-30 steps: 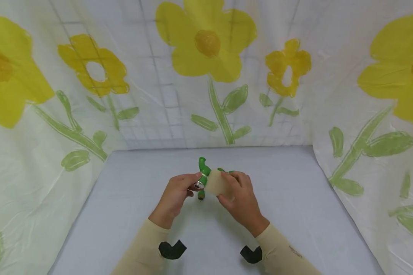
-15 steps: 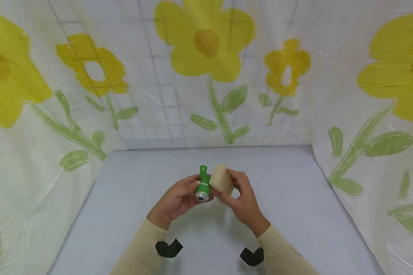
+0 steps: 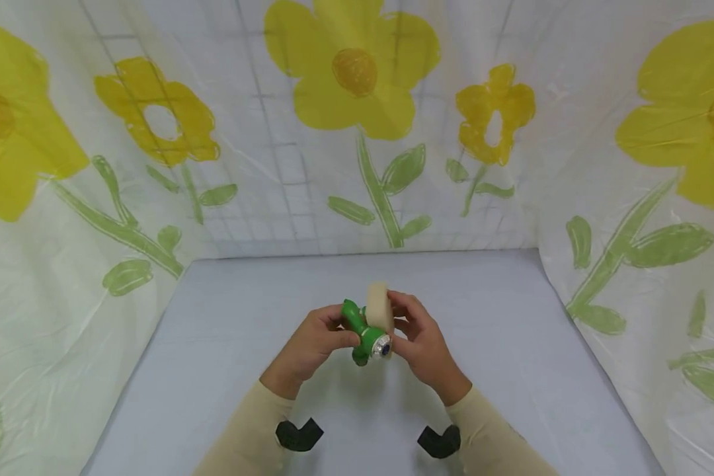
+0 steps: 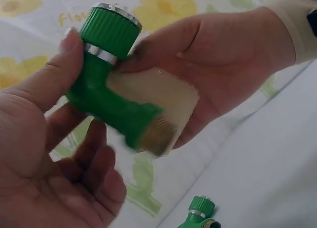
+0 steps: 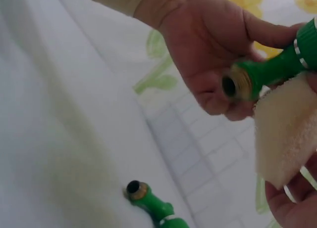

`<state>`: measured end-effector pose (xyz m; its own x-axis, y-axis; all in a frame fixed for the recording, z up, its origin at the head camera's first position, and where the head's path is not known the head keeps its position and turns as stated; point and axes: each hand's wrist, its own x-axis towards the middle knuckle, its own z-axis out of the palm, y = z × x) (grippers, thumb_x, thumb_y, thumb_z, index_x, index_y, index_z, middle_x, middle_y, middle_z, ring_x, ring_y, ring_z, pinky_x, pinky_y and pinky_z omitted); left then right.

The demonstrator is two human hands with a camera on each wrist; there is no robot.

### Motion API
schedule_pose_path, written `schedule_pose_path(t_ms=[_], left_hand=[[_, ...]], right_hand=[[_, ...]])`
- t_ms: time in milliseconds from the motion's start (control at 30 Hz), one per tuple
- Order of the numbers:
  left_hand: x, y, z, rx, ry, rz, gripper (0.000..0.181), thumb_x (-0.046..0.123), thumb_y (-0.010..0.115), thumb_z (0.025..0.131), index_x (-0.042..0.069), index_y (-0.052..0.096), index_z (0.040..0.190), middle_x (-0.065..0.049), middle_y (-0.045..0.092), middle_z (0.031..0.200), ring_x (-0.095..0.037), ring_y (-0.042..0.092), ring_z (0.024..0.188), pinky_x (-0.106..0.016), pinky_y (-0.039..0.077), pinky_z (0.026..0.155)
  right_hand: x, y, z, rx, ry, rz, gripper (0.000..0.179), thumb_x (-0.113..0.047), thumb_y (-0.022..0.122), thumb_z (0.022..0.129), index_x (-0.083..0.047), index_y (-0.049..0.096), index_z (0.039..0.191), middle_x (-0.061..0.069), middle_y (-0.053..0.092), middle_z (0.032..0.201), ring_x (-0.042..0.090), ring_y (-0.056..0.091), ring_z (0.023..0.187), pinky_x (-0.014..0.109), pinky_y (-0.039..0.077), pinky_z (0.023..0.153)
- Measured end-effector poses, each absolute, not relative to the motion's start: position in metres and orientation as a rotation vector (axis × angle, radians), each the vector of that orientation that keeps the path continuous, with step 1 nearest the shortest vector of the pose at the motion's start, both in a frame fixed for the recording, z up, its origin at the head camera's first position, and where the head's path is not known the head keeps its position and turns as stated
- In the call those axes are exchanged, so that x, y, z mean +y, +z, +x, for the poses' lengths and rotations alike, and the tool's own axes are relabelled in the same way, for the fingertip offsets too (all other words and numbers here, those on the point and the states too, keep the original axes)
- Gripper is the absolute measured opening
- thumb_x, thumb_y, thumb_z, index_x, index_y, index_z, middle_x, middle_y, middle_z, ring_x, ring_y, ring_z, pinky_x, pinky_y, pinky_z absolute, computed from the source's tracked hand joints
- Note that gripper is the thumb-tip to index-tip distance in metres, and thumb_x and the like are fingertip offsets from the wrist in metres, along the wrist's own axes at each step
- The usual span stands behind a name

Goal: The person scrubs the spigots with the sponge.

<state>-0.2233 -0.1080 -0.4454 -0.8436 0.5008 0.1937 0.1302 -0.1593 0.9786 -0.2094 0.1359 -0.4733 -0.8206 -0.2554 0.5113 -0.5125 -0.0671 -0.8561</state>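
While the left hand [image 3: 315, 340] is pinching a green fitting [image 3: 367, 336] over the surface [image 3: 244, 291] (head view), the right hand [image 3: 425, 347] is gripping a beige sponge [image 3: 378, 307] beside it. Left wrist: thumb and fingers are pinching the fitting, brass end [image 4: 158, 136] blurring. Right wrist: fingers are holding the sponge; a second fitting [image 5: 157, 205] is lying on the surface.

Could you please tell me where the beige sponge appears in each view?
Head: the beige sponge is just right of and below centre.
Left wrist: the beige sponge is near centre, partly behind the held green fitting.
Right wrist: the beige sponge is at the right edge, below the held green fitting.
Shared landmark: the held green fitting.
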Motion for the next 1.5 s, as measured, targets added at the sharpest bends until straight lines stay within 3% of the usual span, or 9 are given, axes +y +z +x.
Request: schedule_pose_path(t_ms=[133,333,433,667,767,867,1000,1233,1500], left_hand=[[-0.102,-0.444,-0.223,1.721,2.348,0.548,0.034,0.030,0.087,0.095,0.005,0.070,0.112,-0.009,0.070,0.100,-0.017,0.068,0.082,-0.028,0.059,0.069],[-0.095,-0.441,-0.226,1.619,2.630,0.253,0.018,0.002,0.066,0.109,-0.005,0.062,0.125,-0.013,0.070,0.111,-0.020,0.075,0.093,-0.035,0.063,0.088],[-0.091,-0.442,-0.225,1.724,2.580,0.208,0.019,-0.005,0.071,0.103,-0.006,0.063,0.121,-0.013,0.070,0.110,-0.021,0.074,0.098,-0.031,0.062,0.086],[-0.084,-0.443,-0.216,2.284,2.262,0.362,0.029,0.011,0.092,0.091,0.009,0.082,0.118,-0.007,0.078,0.110,-0.024,0.074,0.090,-0.028,0.058,0.067],[-0.084,-0.440,-0.213,2.354,2.249,0.374,0.026,0.009,0.091,0.091,0.011,0.083,0.116,-0.007,0.079,0.106,-0.026,0.075,0.085,-0.030,0.060,0.066],[-0.087,-0.436,-0.215,2.330,2.321,0.276,0.025,0.009,0.091,0.090,0.009,0.083,0.114,-0.009,0.079,0.105,-0.027,0.076,0.091,-0.032,0.063,0.075],[-0.092,-0.432,-0.216,2.309,2.388,0.250,0.025,0.009,0.093,0.089,0.006,0.083,0.112,-0.010,0.079,0.109,-0.030,0.076,0.100,-0.036,0.063,0.087],[-0.090,-0.428,-0.215,2.289,2.453,0.286,0.028,0.015,0.092,0.092,0.004,0.081,0.114,-0.012,0.078,0.111,-0.030,0.076,0.105,-0.039,0.063,0.092],[-0.091,-0.435,-0.212,2.281,2.342,0.255,0.020,0.006,0.088,0.093,0.002,0.080,0.111,-0.012,0.077,0.102,-0.025,0.076,0.090,-0.035,0.065,0.078]], right_hand=[[0.133,-0.475,-0.206,-2.019,2.128,0.687,0.062,0.004,0.075,0.099,-0.002,0.050,0.155,0.018,0.057,0.137,0.033,0.059,0.121,0.036,0.057,0.101],[0.123,-0.482,-0.199,-1.977,2.219,0.574,0.063,0.003,0.077,0.097,-0.002,0.047,0.153,0.019,0.055,0.138,0.036,0.058,0.120,0.037,0.059,0.099],[0.116,-0.482,-0.198,-1.982,2.029,0.588,0.066,0.001,0.081,0.096,-0.004,0.047,0.152,0.016,0.055,0.136,0.033,0.057,0.119,0.042,0.059,0.100],[0.112,-0.472,-0.201,-1.952,1.497,0.466,0.068,-0.008,0.088,0.090,-0.006,0.054,0.149,0.012,0.054,0.131,0.026,0.053,0.118,0.050,0.051,0.091],[0.112,-0.470,-0.200,-1.991,1.368,0.498,0.069,-0.006,0.088,0.087,-0.003,0.056,0.148,0.016,0.055,0.130,0.030,0.053,0.119,0.051,0.052,0.090],[0.111,-0.477,-0.198,-2.097,1.283,0.502,0.068,-0.007,0.089,0.087,-0.002,0.057,0.147,0.017,0.056,0.130,0.033,0.053,0.121,0.054,0.055,0.091],[0.111,-0.489,-0.200,-2.172,1.240,0.506,0.067,-0.008,0.092,0.086,-0.001,0.059,0.144,0.017,0.057,0.129,0.033,0.056,0.122,0.057,0.058,0.091],[0.111,-0.484,-0.204,-2.067,1.269,0.538,0.070,-0.007,0.091,0.087,-0.006,0.059,0.149,0.014,0.057,0.130,0.029,0.055,0.122,0.055,0.057,0.091],[0.107,-0.481,-0.198,-2.023,1.287,0.552,0.072,-0.006,0.090,0.086,-0.002,0.056,0.150,0.015,0.056,0.130,0.028,0.054,0.115,0.039,0.052,0.089]])
